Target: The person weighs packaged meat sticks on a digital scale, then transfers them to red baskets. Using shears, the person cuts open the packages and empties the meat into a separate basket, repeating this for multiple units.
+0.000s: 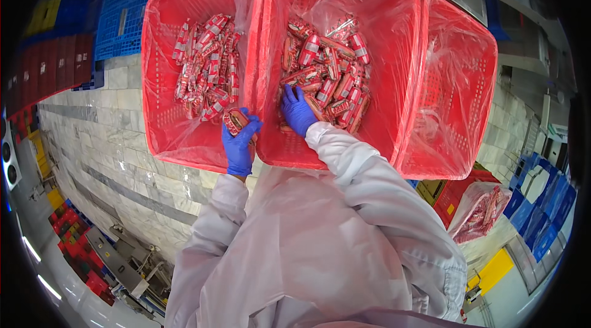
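My left hand (239,143), in a blue glove, grips a red printed food package (234,122) over the near right corner of the left red crate (201,159). Inside that crate lies a heap of similar red and white packages (213,67). My right hand (298,110), gloved in blue too, reaches into the middle red crate (392,64). Its fingers rest on the near left side of a pile of wrapped packages (332,62). The thumb and the hand's underside are hidden, so whether it grips one does not show. Clear plastic film lines both crates.
A third film-lined red crate (455,92) stands against the middle one on the right. Blue pallets (122,14) are at upper left. A bagged load of packages (482,212) sits at right, near blue crates (538,208). Pale tiles (106,143) cover the floor.
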`<control>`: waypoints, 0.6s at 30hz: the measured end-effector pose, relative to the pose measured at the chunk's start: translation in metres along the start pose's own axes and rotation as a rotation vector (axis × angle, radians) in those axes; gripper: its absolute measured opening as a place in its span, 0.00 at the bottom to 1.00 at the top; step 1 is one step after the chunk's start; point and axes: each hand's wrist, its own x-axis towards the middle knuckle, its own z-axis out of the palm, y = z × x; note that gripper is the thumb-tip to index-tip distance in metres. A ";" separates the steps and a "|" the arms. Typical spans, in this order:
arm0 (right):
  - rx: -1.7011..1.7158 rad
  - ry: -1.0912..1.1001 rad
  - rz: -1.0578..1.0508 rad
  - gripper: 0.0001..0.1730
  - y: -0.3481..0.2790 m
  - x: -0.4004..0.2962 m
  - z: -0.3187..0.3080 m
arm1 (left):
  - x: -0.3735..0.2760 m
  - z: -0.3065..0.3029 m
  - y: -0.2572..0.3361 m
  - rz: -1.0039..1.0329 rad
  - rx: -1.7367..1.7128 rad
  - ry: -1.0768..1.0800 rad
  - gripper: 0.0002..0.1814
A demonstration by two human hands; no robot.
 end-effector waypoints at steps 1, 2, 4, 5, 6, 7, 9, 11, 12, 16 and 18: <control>-0.030 -0.100 0.000 0.26 -0.001 0.005 -0.003 | 0.000 0.000 0.003 -0.022 -0.030 0.012 0.22; -0.047 -0.096 -0.059 0.25 0.004 0.010 -0.004 | 0.001 -0.001 0.005 -0.044 -0.060 0.024 0.21; 0.043 -0.036 -0.028 0.22 0.018 0.003 -0.017 | 0.002 -0.004 0.005 -0.051 -0.100 0.036 0.20; 0.089 -0.009 -0.012 0.21 0.026 -0.004 -0.019 | 0.003 -0.005 0.005 -0.058 -0.121 0.042 0.20; 0.090 0.105 0.131 0.21 0.036 -0.013 0.000 | 0.003 -0.005 0.006 -0.070 -0.125 0.008 0.20; 0.315 0.060 0.251 0.24 0.058 -0.030 -0.034 | 0.004 -0.009 0.007 -0.072 -0.135 -0.013 0.20; 0.295 -0.064 0.559 0.22 0.103 -0.055 -0.044 | 0.006 -0.011 0.009 -0.094 -0.127 -0.049 0.20; 0.634 -0.170 0.958 0.20 0.148 -0.068 -0.071 | 0.008 -0.013 0.010 -0.109 -0.101 -0.044 0.20; 0.625 -0.067 0.987 0.22 0.165 -0.081 -0.066 | 0.007 -0.013 0.011 -0.114 -0.102 -0.049 0.20; 0.331 0.364 0.816 0.30 0.147 -0.070 -0.089 | 0.007 -0.013 0.010 -0.102 -0.082 -0.052 0.21; 0.299 0.360 0.581 0.35 0.099 -0.051 -0.050 | 0.006 -0.012 0.011 -0.107 -0.070 -0.058 0.21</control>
